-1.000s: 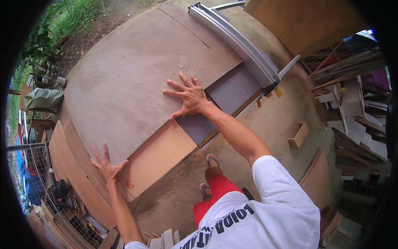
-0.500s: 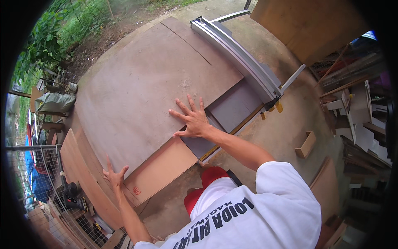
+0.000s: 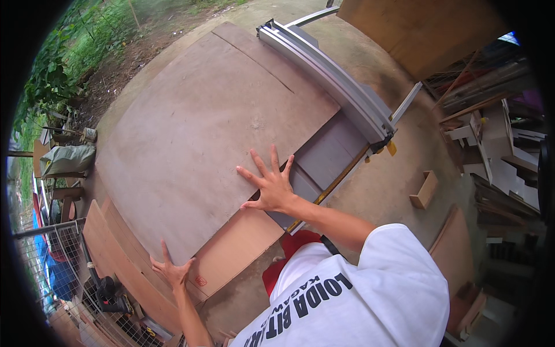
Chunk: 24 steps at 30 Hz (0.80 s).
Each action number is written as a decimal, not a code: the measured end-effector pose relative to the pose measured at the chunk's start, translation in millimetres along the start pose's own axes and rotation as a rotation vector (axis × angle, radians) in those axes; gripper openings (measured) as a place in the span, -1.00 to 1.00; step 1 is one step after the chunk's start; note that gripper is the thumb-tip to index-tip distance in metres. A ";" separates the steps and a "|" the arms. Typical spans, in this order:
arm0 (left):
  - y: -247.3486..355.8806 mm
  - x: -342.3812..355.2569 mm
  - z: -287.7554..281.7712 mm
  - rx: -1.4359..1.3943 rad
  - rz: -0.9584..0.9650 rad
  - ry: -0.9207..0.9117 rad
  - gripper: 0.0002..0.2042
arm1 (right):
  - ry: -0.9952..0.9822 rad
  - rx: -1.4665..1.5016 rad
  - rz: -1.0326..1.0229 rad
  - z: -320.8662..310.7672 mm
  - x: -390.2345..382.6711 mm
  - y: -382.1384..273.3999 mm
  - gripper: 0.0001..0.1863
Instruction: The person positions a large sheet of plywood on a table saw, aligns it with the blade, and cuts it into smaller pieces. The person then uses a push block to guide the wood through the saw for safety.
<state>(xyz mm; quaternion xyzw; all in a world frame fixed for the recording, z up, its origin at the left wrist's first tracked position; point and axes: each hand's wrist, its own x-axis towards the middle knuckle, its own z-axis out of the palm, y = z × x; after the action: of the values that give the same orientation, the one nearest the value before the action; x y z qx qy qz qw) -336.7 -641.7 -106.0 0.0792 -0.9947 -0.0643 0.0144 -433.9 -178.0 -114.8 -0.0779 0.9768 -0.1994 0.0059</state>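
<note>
A large grey-brown sheet (image 3: 173, 127) lies on the work table beside a long aluminium rail assembly (image 3: 324, 69). My left hand (image 3: 172, 267) rests at its near left corner, fingers spread. My right hand (image 3: 270, 188) lies open on the near edge, fingers splayed and thumb at the edge. Below that edge show a pinkish-tan board (image 3: 231, 254) and a blue-grey table surface (image 3: 344, 144) with a yellow strip (image 3: 329, 191) along its front. The right forearm crosses over that strip. My torso in a white shirt hides part of the floor beneath.
Plants (image 3: 58, 75) border the concrete at upper left. A wire fence (image 3: 46, 260), long boards (image 3: 115, 254) and a sack (image 3: 66, 161) line the left. A leaning plywood panel (image 3: 416, 32), stacked offcuts (image 3: 485, 150) and a small wooden box (image 3: 422, 191) are at the right.
The sheet and both hands have shifted down the picture, toward my body, covering more of the board below. My body has moved up into view, hiding my sandalled feet.
</note>
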 end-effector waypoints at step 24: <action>11.4 12.5 -5.0 -0.096 -0.120 0.053 0.23 | 0.010 0.034 -0.060 10.7 25.1 1.5 0.16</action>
<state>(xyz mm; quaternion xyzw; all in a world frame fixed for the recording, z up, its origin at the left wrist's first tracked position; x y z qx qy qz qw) -350.7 -633.2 -99.3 0.1396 -0.9832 -0.1104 0.0405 -458.5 -184.6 -124.7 -0.1060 0.9706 -0.2163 -0.0035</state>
